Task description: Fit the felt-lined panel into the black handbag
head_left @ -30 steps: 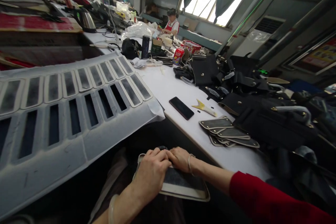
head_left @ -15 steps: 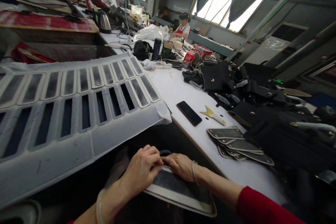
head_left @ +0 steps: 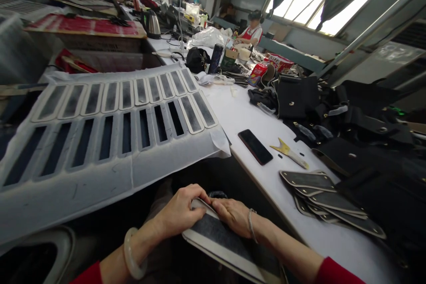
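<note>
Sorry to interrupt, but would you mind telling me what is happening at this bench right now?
A person in red sleeves sits at a long white worktable, holding a flat dark panel with a pale border over the lap. The left hand and right hand both grip its far end. A stack of similar dark panels lies on the table to the right, near a black phone. A large white sheet with rows of slots spreads to the left. Another person works farther back.
</note>
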The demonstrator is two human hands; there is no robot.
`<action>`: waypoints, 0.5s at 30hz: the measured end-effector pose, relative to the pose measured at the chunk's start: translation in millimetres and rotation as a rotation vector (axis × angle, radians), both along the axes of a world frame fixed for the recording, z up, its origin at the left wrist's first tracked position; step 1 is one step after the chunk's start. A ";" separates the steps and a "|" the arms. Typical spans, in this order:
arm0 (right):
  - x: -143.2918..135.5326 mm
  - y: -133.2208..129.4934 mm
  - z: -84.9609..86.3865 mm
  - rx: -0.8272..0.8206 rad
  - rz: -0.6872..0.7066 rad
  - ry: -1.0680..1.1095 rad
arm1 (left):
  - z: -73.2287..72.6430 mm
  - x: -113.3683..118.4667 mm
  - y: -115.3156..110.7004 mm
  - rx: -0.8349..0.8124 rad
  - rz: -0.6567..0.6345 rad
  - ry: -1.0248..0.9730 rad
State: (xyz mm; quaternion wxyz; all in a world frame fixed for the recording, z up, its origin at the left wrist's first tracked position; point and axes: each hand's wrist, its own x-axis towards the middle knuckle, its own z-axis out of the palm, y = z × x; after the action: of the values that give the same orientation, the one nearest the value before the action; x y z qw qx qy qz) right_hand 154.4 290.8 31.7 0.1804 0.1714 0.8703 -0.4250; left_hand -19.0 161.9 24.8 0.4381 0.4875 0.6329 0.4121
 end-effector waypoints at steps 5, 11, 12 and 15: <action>-4.0 -5.3 6.3 0.022 -0.015 0.026 | -4.5 3.3 0.2 -0.032 0.056 -0.059; -16.9 -8.1 0.7 -0.036 -0.025 0.028 | -13.7 0.6 -0.4 -0.068 0.054 -0.194; -18.3 -7.5 -1.6 -0.064 -0.025 0.031 | -14.6 -1.2 -0.8 -0.083 0.049 -0.239; -20.2 -5.2 -8.1 -0.153 -0.036 0.026 | -14.9 -7.4 -2.1 -0.119 0.031 -0.399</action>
State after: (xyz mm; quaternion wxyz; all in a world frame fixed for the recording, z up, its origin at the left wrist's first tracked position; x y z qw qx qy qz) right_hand 134.3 285.6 23.6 0.1738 0.1673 0.8344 -0.4956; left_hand -26.4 159.8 9.9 0.5764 0.3596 0.5641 0.4693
